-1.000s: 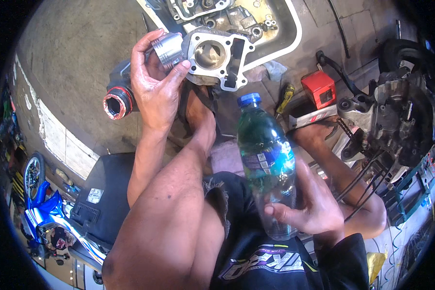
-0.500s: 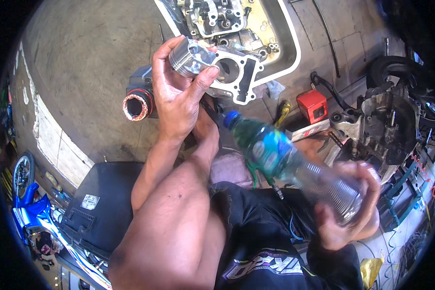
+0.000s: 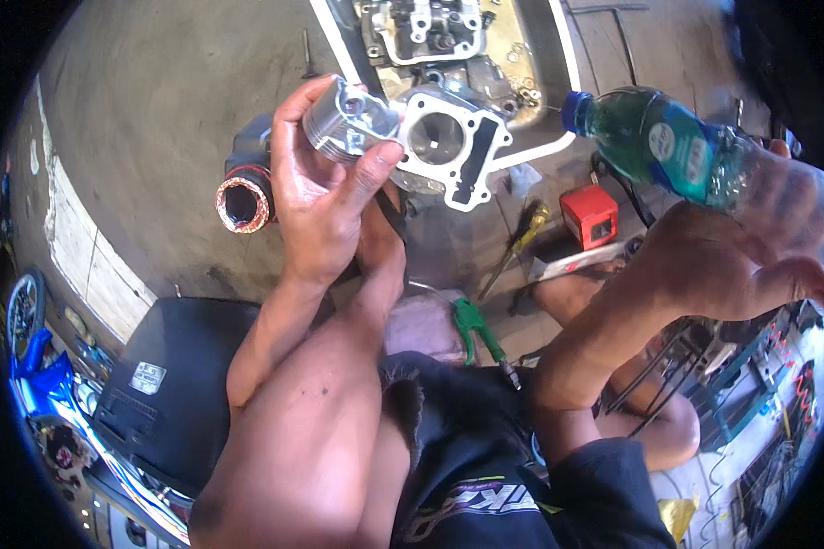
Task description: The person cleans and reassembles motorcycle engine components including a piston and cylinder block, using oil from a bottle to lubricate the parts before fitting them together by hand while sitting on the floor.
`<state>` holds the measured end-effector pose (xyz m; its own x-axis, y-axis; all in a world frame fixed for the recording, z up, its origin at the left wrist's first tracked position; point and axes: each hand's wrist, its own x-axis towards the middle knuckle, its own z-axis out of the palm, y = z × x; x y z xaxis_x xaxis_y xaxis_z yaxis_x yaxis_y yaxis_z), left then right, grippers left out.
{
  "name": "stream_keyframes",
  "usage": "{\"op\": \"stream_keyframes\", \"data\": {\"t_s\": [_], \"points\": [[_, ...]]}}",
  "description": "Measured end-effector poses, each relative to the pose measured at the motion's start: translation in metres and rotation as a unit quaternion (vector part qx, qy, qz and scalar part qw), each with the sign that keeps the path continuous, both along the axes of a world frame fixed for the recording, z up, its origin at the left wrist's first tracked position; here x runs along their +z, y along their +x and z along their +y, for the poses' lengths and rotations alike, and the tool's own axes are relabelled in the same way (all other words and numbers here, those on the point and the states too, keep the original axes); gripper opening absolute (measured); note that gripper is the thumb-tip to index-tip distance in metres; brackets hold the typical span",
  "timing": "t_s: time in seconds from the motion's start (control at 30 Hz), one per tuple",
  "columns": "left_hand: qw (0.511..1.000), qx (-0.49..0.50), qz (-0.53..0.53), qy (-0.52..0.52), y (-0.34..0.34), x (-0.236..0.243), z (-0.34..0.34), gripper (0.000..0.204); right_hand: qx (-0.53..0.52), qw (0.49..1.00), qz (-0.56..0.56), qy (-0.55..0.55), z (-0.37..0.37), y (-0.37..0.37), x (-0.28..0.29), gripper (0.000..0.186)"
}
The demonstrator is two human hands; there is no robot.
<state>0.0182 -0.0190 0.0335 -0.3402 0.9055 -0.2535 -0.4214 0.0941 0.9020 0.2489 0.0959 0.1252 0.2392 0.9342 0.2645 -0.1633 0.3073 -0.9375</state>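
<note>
My left hand [image 3: 325, 188] is raised and grips a silver metal piston [image 3: 350, 117] between thumb and fingers. Just right of it on the floor lies a grey engine cylinder block [image 3: 450, 148] with a round bore. My right hand [image 3: 737, 252] is lifted at the right and holds a clear plastic bottle [image 3: 673, 142] with a blue cap and blue-green label. The bottle lies nearly level, its capped end pointing left toward the cylinder block.
A white tray [image 3: 547, 55] at the top holds a cylinder head and small parts. A red box [image 3: 589, 215], a yellow-handled screwdriver [image 3: 520, 240], a green-handled tool [image 3: 479, 329] and a rubber-rimmed tube [image 3: 244, 199] lie on the concrete floor. A black seat [image 3: 165, 384] is at lower left.
My right hand has swung the bottle up and to the right, tipping it from upright to nearly level. My left hand has kept the piston and shifted slightly nearer.
</note>
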Motion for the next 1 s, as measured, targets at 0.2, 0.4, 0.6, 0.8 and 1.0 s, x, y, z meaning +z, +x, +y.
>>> {"op": "stream_keyframes", "data": {"t_s": [0.2, 0.4, 0.6, 0.8, 1.0], "points": [[0.998, 0.013, -0.056, -0.03, 0.006, 0.0, 0.003, 0.07, 0.104, 0.994, -0.011, 0.014, 0.038, -0.012, -0.033, 0.061], [0.997, 0.012, -0.056, -0.054, 0.002, 0.001, 0.006, 0.072, 0.208, 0.977, -0.034, 0.032, 0.062, -0.032, -0.048, 0.067], [0.996, -0.001, -0.056, -0.066, 0.012, -0.004, 0.003, 0.073, 0.303, 0.945, -0.1, 0.074, 0.081, -0.062, -0.047, 0.073], [0.997, -0.004, -0.044, -0.066, 0.011, -0.001, -0.001, 0.07, 0.227, 0.926, -0.254, 0.165, 0.07, -0.107, -0.046, 0.077], [0.996, -0.004, -0.05, -0.073, 0.01, -0.001, -0.005, 0.07, 0.244, 0.865, -0.209, 0.385, 0.082, -0.139, -0.075, 0.074]]}}
